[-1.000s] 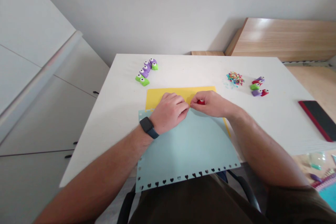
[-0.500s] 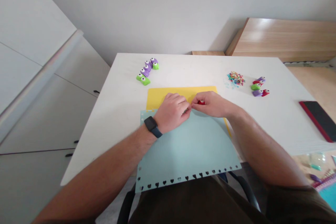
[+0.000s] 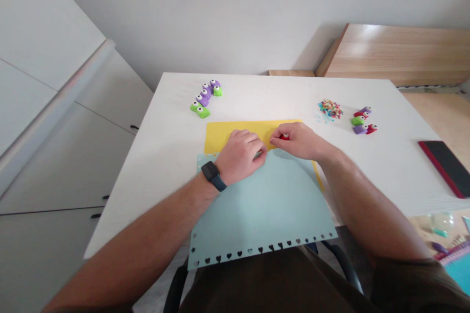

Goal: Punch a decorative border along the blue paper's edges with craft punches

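Note:
A pale blue sheet of paper (image 3: 271, 200) with heart- and star-shaped holes along its edges lies over a yellow sheet (image 3: 216, 136). My left hand (image 3: 242, 154) rests on the blue sheet, thumb and fingers pinching at its far edge. In my right hand (image 3: 295, 139) is a small red craft punch (image 3: 284, 137) with a white eye shape on it, mostly hidden by the fingers. It is over the yellow sheet, close to the blue sheet's far edge, a short gap from my left fingertips.
Several purple and green punches (image 3: 203, 100) stand at the far left. Right of the sheets lies a pile of coloured paper confetti (image 3: 330, 109), then several more punches (image 3: 360, 121). A black and red flat object (image 3: 446, 166) sits at the table's right edge.
My right hand has moved slightly away from my left fingertips, up and to the right, with the red punch in it. My left hand stays in place.

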Available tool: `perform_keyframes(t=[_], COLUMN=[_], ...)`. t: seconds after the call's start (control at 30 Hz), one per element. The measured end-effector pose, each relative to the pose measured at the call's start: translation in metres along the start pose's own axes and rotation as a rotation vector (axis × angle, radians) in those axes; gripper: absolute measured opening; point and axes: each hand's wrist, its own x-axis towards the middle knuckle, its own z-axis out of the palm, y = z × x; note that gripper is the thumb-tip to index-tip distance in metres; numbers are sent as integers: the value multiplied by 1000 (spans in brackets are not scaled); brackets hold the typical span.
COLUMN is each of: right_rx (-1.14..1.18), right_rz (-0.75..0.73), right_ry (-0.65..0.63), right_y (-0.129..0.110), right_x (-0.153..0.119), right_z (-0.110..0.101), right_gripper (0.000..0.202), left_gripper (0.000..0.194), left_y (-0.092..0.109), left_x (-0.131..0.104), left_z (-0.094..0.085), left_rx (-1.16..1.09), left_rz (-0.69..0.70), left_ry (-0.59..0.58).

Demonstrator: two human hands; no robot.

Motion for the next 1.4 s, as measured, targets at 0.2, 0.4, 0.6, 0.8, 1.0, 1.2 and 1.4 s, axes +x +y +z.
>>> perform_keyframes(t=[0.2,0.4,0.6,0.8,1.0,1.2,1.4], right_rx=[-233,-506,-568,-593,-606,-594,-497], right_rz=[159,381,584,641,620,674,593], right_ry=[215,315,387,373,424,433,540], right_y=[25,74,110,119,122,122,101], right_x=[4,1,-10,-11,-11,-11,-12], right_z=[-23,-57,-78,-80,-78,-79,-70], right_gripper=[25,28,28,31,30,30,34], left_gripper=[11,11,11,11,12,12,13], left_y=[-6,-9,-13,-13,-14,-15,-15], left_x=[-1,-2,-2,-3,-2,-2,-3], left_z=[2,5,6,6,6,5,4], left_rx=[-53,-58,-62,-65,-71,-80,-84], left_rz=[-93,-110,-102,-102,-103,-96,-98], left_ry=[21,18,23,25,29,20,21])
